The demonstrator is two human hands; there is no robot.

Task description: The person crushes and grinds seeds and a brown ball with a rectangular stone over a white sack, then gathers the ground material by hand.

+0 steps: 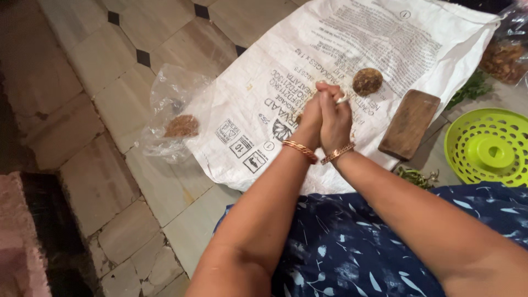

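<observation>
While our left hand (309, 118) and right hand (335, 116) press palm to palm, whatever the grip encloses is hidden; we seem to be shaping something. Just beyond lies a brown lump (367, 81) on the white sack (330, 49), a wooden block (410, 124) beside it.

Both arms are bare, with no sleeves on them. The left hand (311, 116) has a bangle (300, 150) at the wrist. It is a copper colour and looks twisted like a rope. The right hand (336, 118) has a thin bangle of the same colour (337, 153) at its wrist. One finger of the right hand has a small shiny ring (342, 100). Over the lap is dark blue cloth (352, 247) with little pale leaves and twigs printed all over it.
</observation>
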